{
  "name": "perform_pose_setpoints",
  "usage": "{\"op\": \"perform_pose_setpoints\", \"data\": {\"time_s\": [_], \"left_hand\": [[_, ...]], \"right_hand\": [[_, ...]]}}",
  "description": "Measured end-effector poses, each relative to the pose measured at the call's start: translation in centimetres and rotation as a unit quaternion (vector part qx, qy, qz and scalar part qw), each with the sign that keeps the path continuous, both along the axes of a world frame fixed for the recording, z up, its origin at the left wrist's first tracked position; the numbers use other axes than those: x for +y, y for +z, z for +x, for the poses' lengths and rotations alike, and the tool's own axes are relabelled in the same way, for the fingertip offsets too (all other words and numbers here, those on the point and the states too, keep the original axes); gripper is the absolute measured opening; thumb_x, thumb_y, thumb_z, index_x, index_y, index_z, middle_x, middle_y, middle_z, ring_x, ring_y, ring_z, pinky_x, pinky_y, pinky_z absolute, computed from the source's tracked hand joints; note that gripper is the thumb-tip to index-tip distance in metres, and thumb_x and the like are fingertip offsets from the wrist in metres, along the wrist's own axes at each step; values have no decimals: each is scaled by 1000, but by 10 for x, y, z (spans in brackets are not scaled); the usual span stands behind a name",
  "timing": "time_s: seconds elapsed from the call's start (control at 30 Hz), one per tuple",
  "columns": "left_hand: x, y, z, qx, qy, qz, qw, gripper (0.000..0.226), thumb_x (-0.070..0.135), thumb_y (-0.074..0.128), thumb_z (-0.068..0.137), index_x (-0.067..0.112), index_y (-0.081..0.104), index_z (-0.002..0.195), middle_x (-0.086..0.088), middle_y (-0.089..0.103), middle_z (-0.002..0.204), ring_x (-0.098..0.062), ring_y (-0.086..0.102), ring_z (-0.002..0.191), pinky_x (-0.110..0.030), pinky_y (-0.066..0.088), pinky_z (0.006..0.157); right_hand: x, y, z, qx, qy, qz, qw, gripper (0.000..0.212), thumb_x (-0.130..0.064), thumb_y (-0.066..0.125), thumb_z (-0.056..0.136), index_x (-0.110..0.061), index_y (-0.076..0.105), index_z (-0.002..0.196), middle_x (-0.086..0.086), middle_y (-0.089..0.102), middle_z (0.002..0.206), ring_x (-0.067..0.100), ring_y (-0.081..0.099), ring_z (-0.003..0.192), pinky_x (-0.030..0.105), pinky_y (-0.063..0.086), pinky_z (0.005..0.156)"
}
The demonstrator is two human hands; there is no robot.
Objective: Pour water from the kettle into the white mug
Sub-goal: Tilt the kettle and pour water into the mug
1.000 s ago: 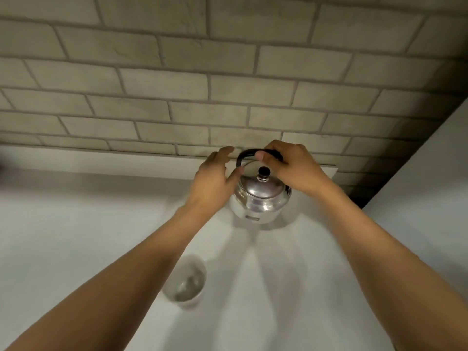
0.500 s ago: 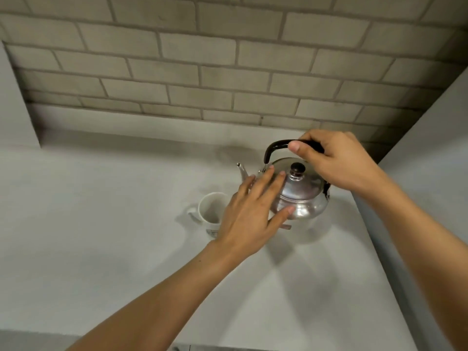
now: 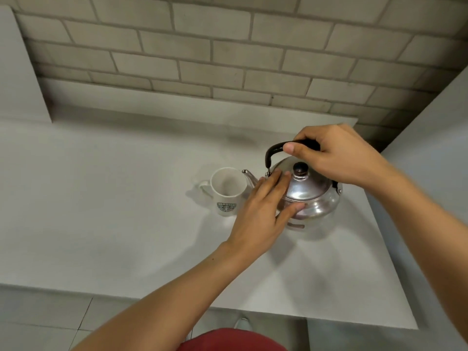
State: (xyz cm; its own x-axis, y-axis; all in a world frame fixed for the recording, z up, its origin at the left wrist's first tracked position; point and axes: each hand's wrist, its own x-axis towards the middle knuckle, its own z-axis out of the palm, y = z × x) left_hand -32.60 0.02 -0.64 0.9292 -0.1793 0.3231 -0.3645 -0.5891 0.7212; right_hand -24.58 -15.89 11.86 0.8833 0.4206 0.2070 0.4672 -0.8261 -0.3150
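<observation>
A shiny steel kettle (image 3: 312, 196) with a black knob and a black handle hangs just above the white counter (image 3: 126, 224); a trivet shows under it. My right hand (image 3: 336, 158) is closed around the handle from above. My left hand (image 3: 263, 214) lies flat against the kettle's left side, fingers spread on the lid and body. The kettle's thin spout points left at the rim of the white mug (image 3: 228, 191). The mug stands upright with a green logo facing me, its handle to the left, and looks empty.
A grey brick wall (image 3: 228, 59) rises behind the counter. A white wall panel closes the right side (image 3: 435, 173) and another stands at the far left (image 3: 17, 72). The counter's front edge runs across the bottom, with floor tiles below.
The view has tilted down and pulled back, so the counter's front edge now shows. The kettle has come nearer to the mug, spout at its rim. Both hands keep their hold.
</observation>
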Motion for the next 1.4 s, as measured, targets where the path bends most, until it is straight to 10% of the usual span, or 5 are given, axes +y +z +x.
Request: {"op": "perform_pose_setpoints", "data": {"time_s": [0.43,0.8,1.0,1.4], "left_hand": [[1,4,9,15,23,-100,995,63,46,56,104,20,39,159,1,35,168,-7,27,154,4,12,109],[-5,3,15,39,17,-146,988,64,49,53,106,22,35,161,2,36,168,-7,28,154,-5,19,117],[-13,2,15,57,7,-201,978,65,50,56,104,19,39,158,-1,39,166,-12,36,153,-43,44,117],[-20,7,17,58,4,-246,968,64,50,58,102,21,42,157,3,43,163,-11,42,149,-45,46,115]], "right_hand": [[50,42,17,14,89,-121,989,28,-53,61,98,-34,80,106,-13,68,68,1,59,71,40,54,69],[69,55,20,36,113,-175,977,25,-50,64,98,-37,82,108,-5,78,81,18,68,81,43,58,73],[72,60,19,38,120,-200,972,25,-49,62,99,-36,82,106,-11,72,69,7,62,70,37,54,67],[71,70,17,24,121,-226,966,31,-51,60,98,-28,80,91,-4,65,57,14,61,65,37,52,60]]}}
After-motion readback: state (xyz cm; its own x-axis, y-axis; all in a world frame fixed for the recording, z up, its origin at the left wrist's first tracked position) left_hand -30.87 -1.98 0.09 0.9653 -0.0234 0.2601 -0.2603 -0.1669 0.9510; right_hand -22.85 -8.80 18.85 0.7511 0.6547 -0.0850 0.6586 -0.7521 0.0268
